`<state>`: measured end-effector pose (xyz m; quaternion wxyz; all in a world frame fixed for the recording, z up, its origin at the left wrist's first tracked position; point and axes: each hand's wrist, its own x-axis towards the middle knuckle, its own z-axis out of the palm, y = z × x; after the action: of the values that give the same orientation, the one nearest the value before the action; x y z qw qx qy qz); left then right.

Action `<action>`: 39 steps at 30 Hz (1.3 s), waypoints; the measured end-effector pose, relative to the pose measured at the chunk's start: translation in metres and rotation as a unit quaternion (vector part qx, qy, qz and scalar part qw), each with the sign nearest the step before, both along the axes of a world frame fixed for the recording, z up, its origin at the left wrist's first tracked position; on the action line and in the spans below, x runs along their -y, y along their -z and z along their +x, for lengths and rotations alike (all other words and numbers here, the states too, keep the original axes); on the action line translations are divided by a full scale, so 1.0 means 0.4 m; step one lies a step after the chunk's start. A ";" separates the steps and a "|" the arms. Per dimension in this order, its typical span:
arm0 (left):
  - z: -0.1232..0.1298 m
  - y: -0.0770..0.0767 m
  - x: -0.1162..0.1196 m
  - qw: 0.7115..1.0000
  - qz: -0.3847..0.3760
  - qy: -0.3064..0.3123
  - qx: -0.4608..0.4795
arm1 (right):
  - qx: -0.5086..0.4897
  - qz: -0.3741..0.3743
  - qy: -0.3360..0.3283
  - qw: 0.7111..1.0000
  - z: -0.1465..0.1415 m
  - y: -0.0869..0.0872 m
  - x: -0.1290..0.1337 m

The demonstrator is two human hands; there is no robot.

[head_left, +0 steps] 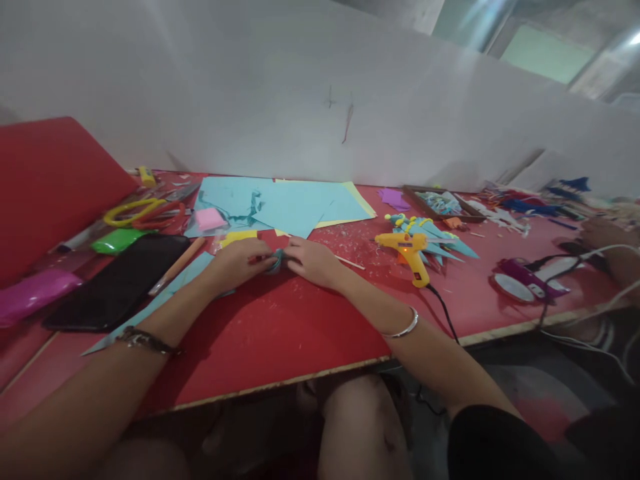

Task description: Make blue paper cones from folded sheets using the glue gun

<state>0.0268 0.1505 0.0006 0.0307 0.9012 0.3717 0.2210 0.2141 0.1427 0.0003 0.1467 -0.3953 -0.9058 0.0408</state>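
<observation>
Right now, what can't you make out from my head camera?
Head view: full shape of the blue piece, covered by your left hand and right hand.
Head view: left end of the red panel, cut off by the frame edge.
Head view: contents of the tray, too small.

A hand could pass over the red tabletop (280, 340) between the 2 forearms (375, 307). Rightward, the yellow glue gun (407, 252) and its black cord (443, 305) block the way; leftward, the black phone (120, 283) does. White cables (600, 249) seem to cross the blurred far right.
</observation>
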 end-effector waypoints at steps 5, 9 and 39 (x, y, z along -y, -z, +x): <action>-0.001 -0.020 0.008 0.999 0.028 0.008 -0.038 | -0.025 0.017 0.013 0.999 0.000 -0.009 0.011; -0.002 -0.022 0.009 0.997 0.046 0.002 -0.066 | 0.004 0.029 0.016 0.999 -0.002 -0.018 0.016; -0.005 -0.022 0.012 0.980 0.146 -0.001 -0.133 | -0.114 0.086 -0.017 0.990 -0.004 -0.014 0.017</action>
<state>0.0247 0.1458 0.0093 -0.1516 0.9169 0.3370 0.1509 0.2124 0.1361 0.0057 0.2816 -0.3583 -0.8901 0.0101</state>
